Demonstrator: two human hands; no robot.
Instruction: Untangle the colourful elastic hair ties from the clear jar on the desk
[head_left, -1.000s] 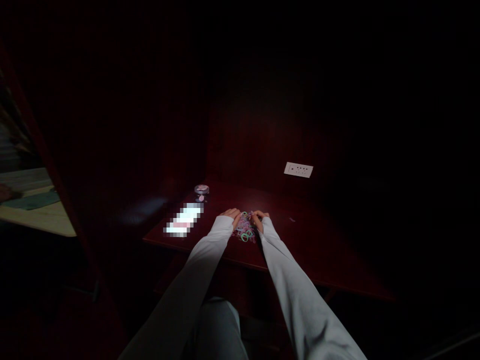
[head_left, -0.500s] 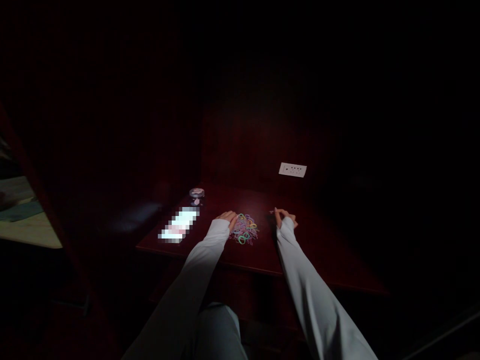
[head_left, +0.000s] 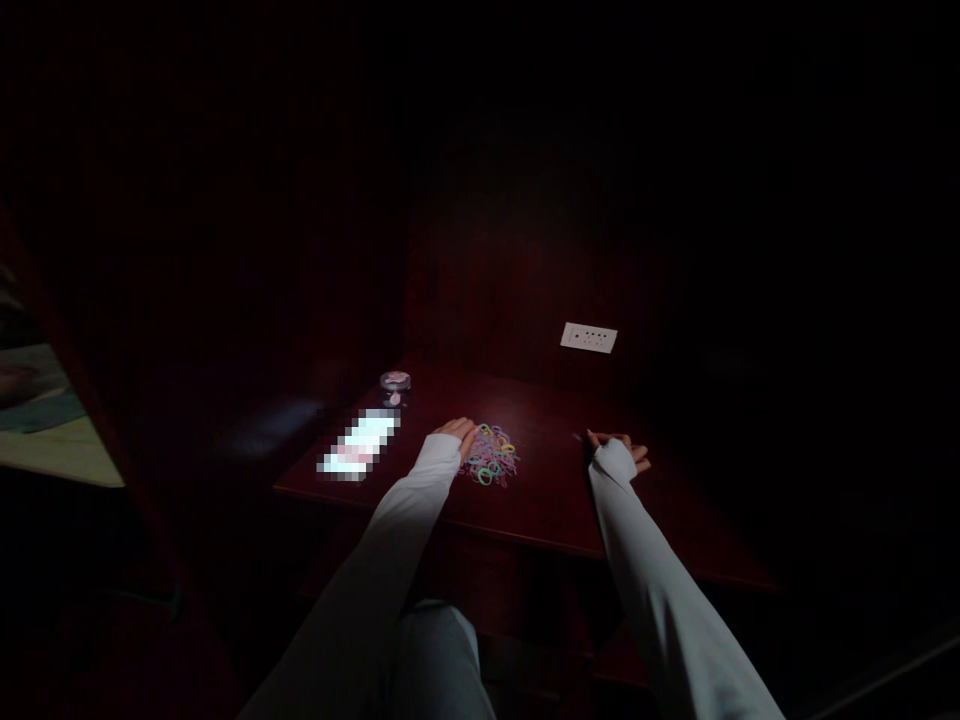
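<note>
A loose pile of colourful hair ties (head_left: 491, 458), in purple, green, yellow and pink, lies on the dark red table (head_left: 525, 515). Against its left edge rests my left hand (head_left: 457, 432), fingers stretched out and lying flat. Well to the right of the pile, my right hand (head_left: 621, 452) has thumb and forefinger pinched together, the other fingers loosely apart. A small pale purplish hair tie (head_left: 577, 437) seems to stick out at those fingertips, though it is dim and hard to make out.
At the left stands a clear round jar (head_left: 395, 388) with a pale lid. In front of it lies a bright, blurred-out phone-like screen (head_left: 358, 445). A white socket panel (head_left: 589, 338) is on the back wall. Beyond a partition at far left, a pale tabletop (head_left: 60, 455) shows.
My right hand has moved to the right, away from the pile, still pinched. My left hand has stayed beside the hair ties. The view has shifted slightly.
</note>
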